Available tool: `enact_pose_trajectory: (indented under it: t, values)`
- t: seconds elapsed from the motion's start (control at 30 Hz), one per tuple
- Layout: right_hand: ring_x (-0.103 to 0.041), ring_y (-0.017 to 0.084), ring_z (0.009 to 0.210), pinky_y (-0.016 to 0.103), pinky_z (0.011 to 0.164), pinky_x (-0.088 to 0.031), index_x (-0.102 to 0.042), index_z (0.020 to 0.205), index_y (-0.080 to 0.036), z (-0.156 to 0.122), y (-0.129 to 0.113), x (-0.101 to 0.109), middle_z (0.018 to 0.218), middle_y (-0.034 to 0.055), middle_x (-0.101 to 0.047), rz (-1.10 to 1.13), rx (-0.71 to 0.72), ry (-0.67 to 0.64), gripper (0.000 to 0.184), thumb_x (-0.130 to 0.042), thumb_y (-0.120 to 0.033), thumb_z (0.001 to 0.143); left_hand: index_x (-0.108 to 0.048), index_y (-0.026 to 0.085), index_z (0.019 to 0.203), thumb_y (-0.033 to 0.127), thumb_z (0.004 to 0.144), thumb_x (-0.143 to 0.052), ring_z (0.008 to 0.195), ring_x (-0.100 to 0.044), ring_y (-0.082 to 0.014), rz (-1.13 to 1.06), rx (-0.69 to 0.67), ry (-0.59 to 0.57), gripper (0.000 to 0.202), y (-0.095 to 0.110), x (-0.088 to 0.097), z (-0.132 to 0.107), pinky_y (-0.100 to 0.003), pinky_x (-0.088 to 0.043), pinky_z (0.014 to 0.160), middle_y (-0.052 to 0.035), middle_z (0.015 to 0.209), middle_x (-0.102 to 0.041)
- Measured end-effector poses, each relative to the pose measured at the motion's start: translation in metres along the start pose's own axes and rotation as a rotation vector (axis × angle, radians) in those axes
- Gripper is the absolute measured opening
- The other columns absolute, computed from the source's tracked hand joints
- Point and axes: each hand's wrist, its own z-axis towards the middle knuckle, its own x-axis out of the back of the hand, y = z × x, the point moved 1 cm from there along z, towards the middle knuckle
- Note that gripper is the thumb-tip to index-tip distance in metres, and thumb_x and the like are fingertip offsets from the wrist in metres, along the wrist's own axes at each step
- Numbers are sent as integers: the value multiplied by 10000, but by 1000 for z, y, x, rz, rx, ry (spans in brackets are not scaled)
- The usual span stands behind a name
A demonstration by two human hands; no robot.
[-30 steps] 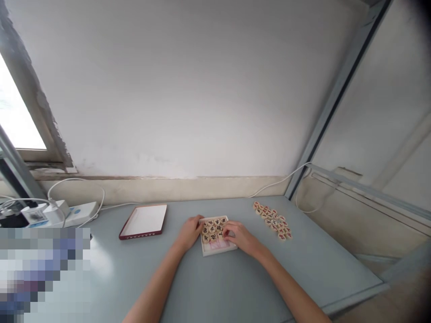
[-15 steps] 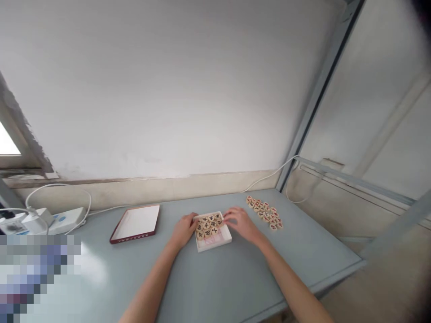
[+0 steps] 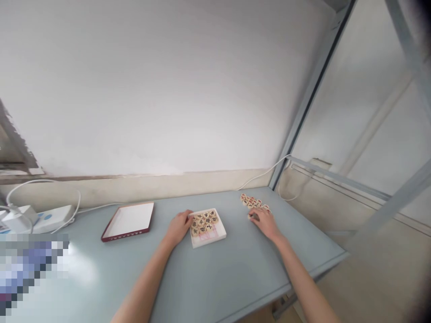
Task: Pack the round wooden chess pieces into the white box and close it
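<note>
A shallow white box (image 3: 219,233) lies on the table, with several round xiangqi pieces (image 3: 202,222) packed in its upper part, their black characters facing up. The lower right of its pinkish floor is bare. My left hand (image 3: 179,226) grips the box's left wall, thumb and fingers closed at the upper left corner. Over to the right, my right hand (image 3: 266,222) is at the near side of a loose pile of pieces (image 3: 252,202), many with red characters. Its thumb and fingers pinch one xiangqi piece (image 3: 250,216). The hand covers part of the pile.
A dark red box lid (image 3: 128,233) with a white inside lies open side up to the left. Behind it are a white power strip (image 3: 57,217) and cables. A wall runs along the table's (image 3: 202,278) back; a metal post (image 3: 303,121) rises at the right rear corner.
My right hand has left the white box's right side and moved right to the loose pile, where it pinches a piece. My left hand stays on the box. The view has shifted slightly.
</note>
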Motion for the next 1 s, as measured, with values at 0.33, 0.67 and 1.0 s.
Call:
enact_pose_trajectory:
  t: [0.33,0.67,1.0]
  values:
    - [-543,162,877,279,811,-372,-625,917,-233,8,-100,0,931,4,-624,487,187,-224,195,-620,-305,736,-544,182,1024,362,875,-292,917,-555,-200,3,0,3,343,1,0,-1,-288,-402,774,-82,948,-627]
    - [-500,173,905,325,804,-278,-613,735,-219,16,-129,-14,915,8,-623,64,321,-229,78,-591,-277,783,-539,191,1020,367,879,-297,884,-556,-196,25,22,3,331,0,-2,0,-288,-401,761,-77,915,-624]
    - [-506,183,931,349,813,-295,-653,812,-279,23,-83,-6,943,0,-613,-43,187,-56,175,-485,-308,847,-530,198,1038,381,878,-293,889,-555,-200,11,15,-5,340,-1,-3,1,-289,-406,759,-78,916,-620]
